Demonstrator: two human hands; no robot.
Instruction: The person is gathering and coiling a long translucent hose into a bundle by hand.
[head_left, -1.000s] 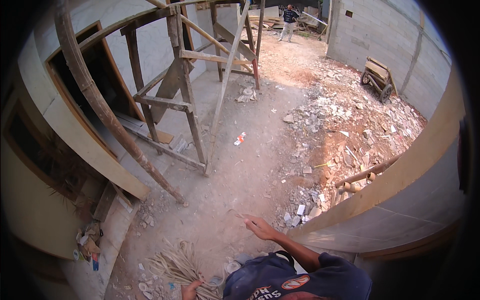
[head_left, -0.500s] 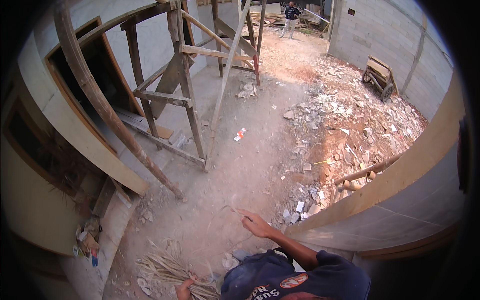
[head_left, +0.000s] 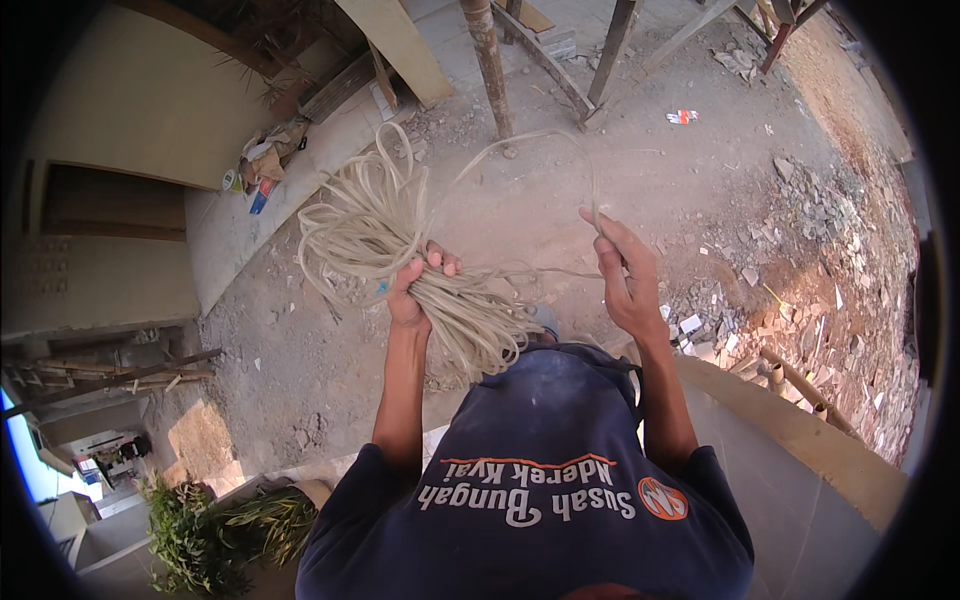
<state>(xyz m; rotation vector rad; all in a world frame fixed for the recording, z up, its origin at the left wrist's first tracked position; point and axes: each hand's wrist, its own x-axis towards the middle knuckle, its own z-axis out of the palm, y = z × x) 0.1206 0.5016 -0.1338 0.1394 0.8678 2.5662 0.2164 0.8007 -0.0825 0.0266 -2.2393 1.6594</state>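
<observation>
A thick coil of thin, pale hose [head_left: 365,222], translucent-looking, is gathered in my left hand [head_left: 415,280]. My fingers are wrapped round its middle; loops fan out beyond the hand and others hang toward my body. A single length of the hose arcs from the coil across to my right hand [head_left: 628,275], at the right of the coil. That strand is pinched between my right thumb and fingers. A second stretch runs nearly straight from the coil to the same hand.
Wooden scaffold posts [head_left: 488,70] stand on the dusty ground ahead. Broken rubble [head_left: 820,230] and bamboo poles [head_left: 800,385] lie on the right. A low ledge [head_left: 235,225] with litter [head_left: 265,165] is on the left. Green plants [head_left: 195,530] stand at the lower left.
The view has tilted down toward my body and turned. The coil, low at the lower edge before, is now raised in front of me in my left hand. My right hand still holds a strand.
</observation>
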